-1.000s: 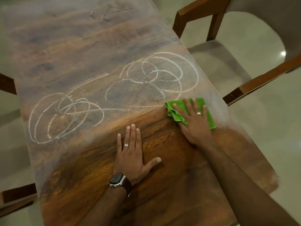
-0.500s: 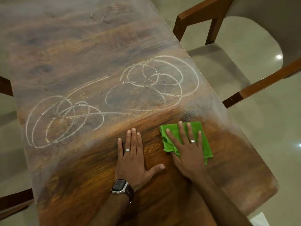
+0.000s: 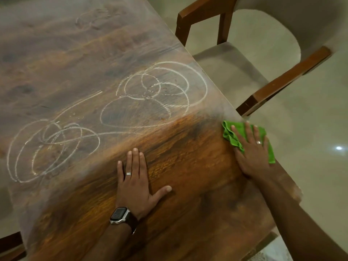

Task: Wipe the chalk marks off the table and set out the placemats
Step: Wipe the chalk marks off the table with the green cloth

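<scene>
Right hand lies flat, fingers spread, pressing a crumpled green microfibre cloth at the dark wooden table's right edge, 3 o'clock. Left hand rests flat with fingers straight, thumb out, at 6 o'clock, a black smartwatch on its wrist. White looping chalk marks run from 9 to 12 o'clock. Wooden armchair with beige cushion at 1 o'clock.

Dim, warm light; a hazy sheen veils the far table, one glare spot on the floor, edges soft.

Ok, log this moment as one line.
wiping | right hand presses green cloth at table right edge | left hand flat | chalk marks remain
</scene>
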